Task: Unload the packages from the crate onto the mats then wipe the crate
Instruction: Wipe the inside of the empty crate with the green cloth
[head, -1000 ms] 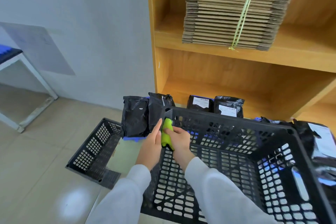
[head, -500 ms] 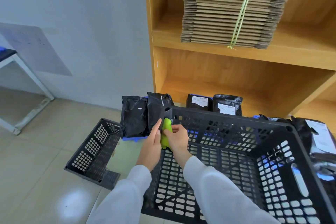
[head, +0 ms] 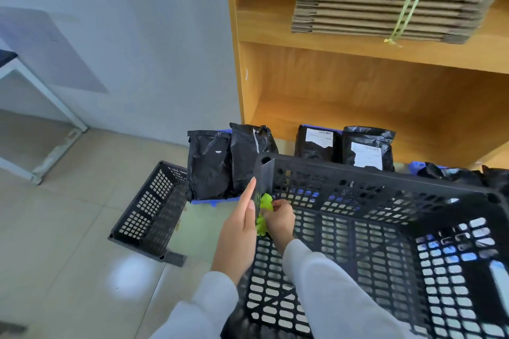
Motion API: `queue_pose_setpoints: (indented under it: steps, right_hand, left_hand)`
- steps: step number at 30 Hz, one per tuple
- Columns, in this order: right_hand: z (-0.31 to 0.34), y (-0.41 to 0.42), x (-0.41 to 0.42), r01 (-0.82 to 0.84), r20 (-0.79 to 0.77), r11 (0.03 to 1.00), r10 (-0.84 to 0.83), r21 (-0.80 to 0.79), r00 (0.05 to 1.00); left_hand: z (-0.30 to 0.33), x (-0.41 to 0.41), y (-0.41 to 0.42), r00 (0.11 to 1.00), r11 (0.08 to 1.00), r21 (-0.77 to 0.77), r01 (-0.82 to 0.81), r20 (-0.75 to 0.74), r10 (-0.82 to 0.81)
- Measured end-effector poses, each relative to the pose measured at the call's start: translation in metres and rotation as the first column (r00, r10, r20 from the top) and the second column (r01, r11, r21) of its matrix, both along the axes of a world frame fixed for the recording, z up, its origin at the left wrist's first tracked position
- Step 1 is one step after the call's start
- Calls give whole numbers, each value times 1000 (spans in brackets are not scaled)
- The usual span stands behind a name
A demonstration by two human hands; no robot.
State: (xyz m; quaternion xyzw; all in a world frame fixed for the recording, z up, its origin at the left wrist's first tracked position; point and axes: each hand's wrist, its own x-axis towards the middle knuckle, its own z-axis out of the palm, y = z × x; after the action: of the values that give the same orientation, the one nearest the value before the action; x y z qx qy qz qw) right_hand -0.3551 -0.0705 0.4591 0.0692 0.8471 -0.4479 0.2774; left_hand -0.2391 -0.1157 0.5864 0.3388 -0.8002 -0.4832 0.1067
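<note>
A black perforated crate [head: 385, 190] fills the lower right, tilted toward me, with nothing inside it. My right hand [head: 278, 219] grips a bright green cloth [head: 265, 210] against the inside of the crate's left corner post. My left hand [head: 239, 231] lies flat with straight fingers against the outside of that same corner. Black packages [head: 209, 165] stand upright behind the crate on a blue mat [head: 212, 202], and two more with white labels [head: 367, 150] lean at the foot of the shelf.
A second, smaller black crate [head: 150, 209] lies on the tiled floor to the left. A wooden shelf unit [head: 358, 85] rises behind, holding a tied stack of flat cardboard [head: 385, 0]. A white table leg [head: 44, 96] stands far left. More black packages [head: 451, 175] sit at right.
The green cloth and my right hand have slid down the crate's corner post. My left hand stays flat on the outside of the corner. The view has dropped slightly.
</note>
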Motion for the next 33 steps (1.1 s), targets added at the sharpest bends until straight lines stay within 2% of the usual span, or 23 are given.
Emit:
queue_pose_setpoints:
  steps: [5,8,12,16,19,25,33]
  right_hand:
    - [-30,3,2,-39,82,997,33,66,996]
    - [-45,5,2,-104,61,990,98,92,993]
    - [-55,12,-2,-185,50,980,182,69,982]
    - [-56,13,-4,-142,101,990,141,11,985]
    - [-48,15,-1,-139,107,990,142,-39,984]
    - [-15,29,15,-162,16,976,166,-145,986]
    - [61,52,41,-313,-123,927,292,-209,948]
  left_hand:
    - [-3,0,-1,1000,998,-60,17,-6,-17]
    - [-4,-1,-1,1000,998,-68,9,1,-9]
    - [-3,0,-1,1000,997,-72,11,-6,-12]
    - [0,1,0,1000,996,-86,14,-2,-14]
    - [0,0,0,1000,996,-85,24,6,-24]
    - [3,2,2,1000,997,-72,29,8,-28]
    - [9,4,6,999,991,-128,31,45,-26]
